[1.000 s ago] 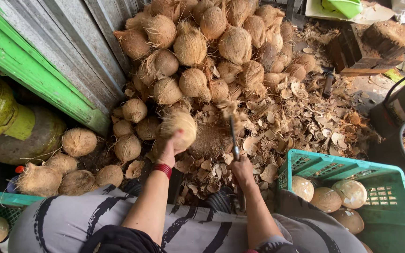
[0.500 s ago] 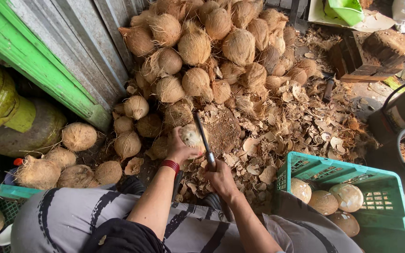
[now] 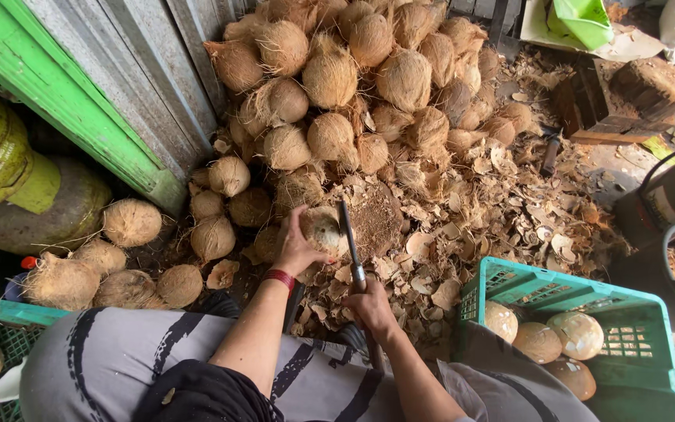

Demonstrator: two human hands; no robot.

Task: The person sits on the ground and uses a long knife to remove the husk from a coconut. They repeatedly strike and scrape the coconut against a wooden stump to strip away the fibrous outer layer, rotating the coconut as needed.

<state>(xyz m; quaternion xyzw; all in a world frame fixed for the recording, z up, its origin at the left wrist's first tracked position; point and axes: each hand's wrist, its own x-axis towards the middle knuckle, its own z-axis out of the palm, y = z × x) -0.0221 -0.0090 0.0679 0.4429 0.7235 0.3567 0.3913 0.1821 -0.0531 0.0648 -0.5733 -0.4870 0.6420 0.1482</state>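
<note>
Left hand [image 3: 297,248] clamped around coconut [image 3: 323,228] — right hand [image 3: 370,306] gripping knife [image 3: 351,244], blade resting against the coconut's right side.

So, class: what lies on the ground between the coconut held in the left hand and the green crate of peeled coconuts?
In the head view, the knife blade beside the coconut, then a litter of shell chips up to the green crate.
</note>
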